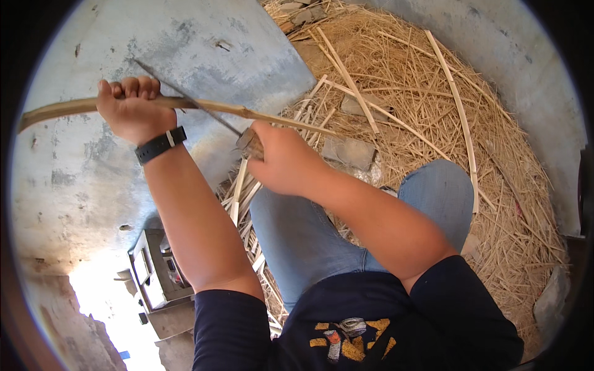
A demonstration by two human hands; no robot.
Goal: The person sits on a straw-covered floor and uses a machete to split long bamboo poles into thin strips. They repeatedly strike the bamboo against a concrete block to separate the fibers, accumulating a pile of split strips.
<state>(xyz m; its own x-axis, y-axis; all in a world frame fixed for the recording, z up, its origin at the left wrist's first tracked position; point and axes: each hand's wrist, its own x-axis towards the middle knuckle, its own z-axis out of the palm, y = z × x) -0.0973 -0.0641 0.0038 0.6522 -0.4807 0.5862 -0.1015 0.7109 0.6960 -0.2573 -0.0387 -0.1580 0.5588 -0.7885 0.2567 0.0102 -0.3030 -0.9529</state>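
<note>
My left hand [137,112], with a black watch [161,145] at its wrist, is closed around a long, slightly curved bamboo strip [216,106]. The strip runs from the left rim of the picture to the middle, over the straw. My right hand [286,159] grips the wooden handle of a knife [218,119]. Its long, narrow, dark blade points up and to the left, crossing the strip just right of my left hand. Whether the edge bites into the strip I cannot tell.
Straw-like shavings [402,123] cover the floor, with several long pale strips [455,93] on top. A flat stone block [349,153] lies before my knees. Weathered blue walls [80,185] rise at left and upper right. A metal cabinet [154,272] stands lower left, beside a bright opening.
</note>
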